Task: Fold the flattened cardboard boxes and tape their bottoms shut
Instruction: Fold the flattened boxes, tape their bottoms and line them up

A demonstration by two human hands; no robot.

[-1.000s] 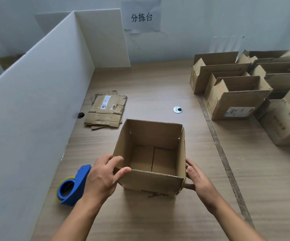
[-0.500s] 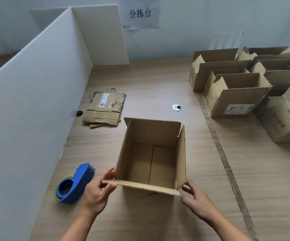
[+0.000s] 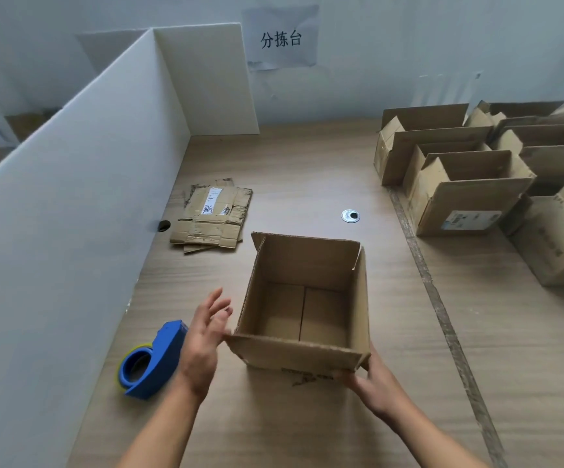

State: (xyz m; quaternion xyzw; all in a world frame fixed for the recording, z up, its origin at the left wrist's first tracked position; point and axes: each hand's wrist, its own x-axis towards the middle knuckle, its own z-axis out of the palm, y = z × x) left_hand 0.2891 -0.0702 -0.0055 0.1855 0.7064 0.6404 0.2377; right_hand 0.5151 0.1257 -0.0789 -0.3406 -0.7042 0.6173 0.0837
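The right hand (image 3: 373,383) is half hidden behind the open corrugated box (image 3: 302,298) on the wood-grain counter (image 3: 307,184); its fingers seem to grip the near corner. The left hand (image 3: 203,336) hovers beside it, fingers spread.

Left hand (image 3: 203,339) spread flat, fingers apart; right hand (image 3: 371,383) curled, grip unclear.

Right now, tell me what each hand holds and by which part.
The right hand grips the open box at its near right bottom corner. The left hand is open beside the box's left wall, holding nothing.
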